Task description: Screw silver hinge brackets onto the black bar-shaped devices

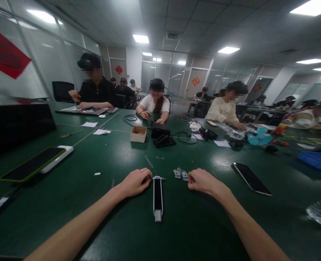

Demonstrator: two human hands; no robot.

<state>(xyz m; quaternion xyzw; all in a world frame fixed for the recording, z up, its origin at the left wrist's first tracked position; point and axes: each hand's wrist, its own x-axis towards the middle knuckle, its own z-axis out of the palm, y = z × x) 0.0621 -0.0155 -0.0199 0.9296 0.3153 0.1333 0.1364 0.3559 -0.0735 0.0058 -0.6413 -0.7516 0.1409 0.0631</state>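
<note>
A narrow device with a white frame and a black strip (157, 195) lies lengthwise on the green table, and a thin rod sticks out sideways near its far end. My left hand (137, 182) rests just left of that end, fingers curled in and tips at the rod; what they hold, if anything, is hidden. To the right, several small grey metal parts (180, 174) lie in a cluster. Beside them my right hand (202, 182) is closed with fingers folded, its knuckles at the nearest part. Its contents cannot be seen.
A black phone (252, 178) lies right, and a green-edged phone (35, 165) on a white block left. Farther back are a small open box (138, 134), a black case (160, 130), cables and a blue tray (316, 160). Co-workers sit across the table.
</note>
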